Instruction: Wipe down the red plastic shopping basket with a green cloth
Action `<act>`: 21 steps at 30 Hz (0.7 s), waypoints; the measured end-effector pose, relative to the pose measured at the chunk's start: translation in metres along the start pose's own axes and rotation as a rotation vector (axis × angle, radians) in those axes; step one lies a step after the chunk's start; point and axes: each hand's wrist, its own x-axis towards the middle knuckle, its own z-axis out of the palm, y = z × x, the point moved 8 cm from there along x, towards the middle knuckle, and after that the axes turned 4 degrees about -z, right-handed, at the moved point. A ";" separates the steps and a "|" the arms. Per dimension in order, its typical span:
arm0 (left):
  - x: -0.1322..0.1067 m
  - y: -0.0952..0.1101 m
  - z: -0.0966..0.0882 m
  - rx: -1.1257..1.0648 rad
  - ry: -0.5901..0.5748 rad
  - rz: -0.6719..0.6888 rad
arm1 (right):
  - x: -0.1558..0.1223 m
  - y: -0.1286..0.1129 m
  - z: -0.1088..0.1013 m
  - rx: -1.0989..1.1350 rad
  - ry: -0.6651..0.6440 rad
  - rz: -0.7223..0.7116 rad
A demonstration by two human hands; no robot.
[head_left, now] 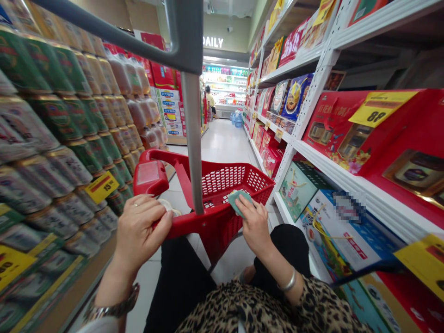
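A red plastic shopping cart (pixel 239 178) stands in front of me in a shop aisle. My left hand (pixel 140 229) is closed over the cart's near rim, with something white bunched under its fingers. My right hand (pixel 255 224) presses a greenish cloth (pixel 237 200) against the rim's right side, fingers wrapped on the cloth. A grey metal pole (pixel 193 134) rises in front of the cart.
Stacked cans (pixel 69 152) with yellow price tags fill the left wall. Shelves of red and blue gift boxes (pixel 347 138) line the right. The tiled aisle floor (pixel 222 143) runs ahead to a bright chilled section, where a person stands far off.
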 end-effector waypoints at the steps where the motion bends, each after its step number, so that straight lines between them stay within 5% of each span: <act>1: -0.001 -0.001 0.000 -0.005 -0.005 -0.002 | -0.001 -0.007 -0.003 0.023 0.002 -0.028; 4: -0.002 -0.003 -0.001 -0.010 -0.014 -0.008 | 0.001 -0.016 -0.007 0.056 -0.005 -0.076; 8: -0.004 -0.004 -0.001 -0.006 -0.014 -0.008 | 0.008 0.000 -0.001 0.011 -0.023 -0.045; 21: 0.000 -0.005 0.002 -0.020 -0.016 -0.023 | 0.043 0.141 0.022 -0.327 -0.269 0.366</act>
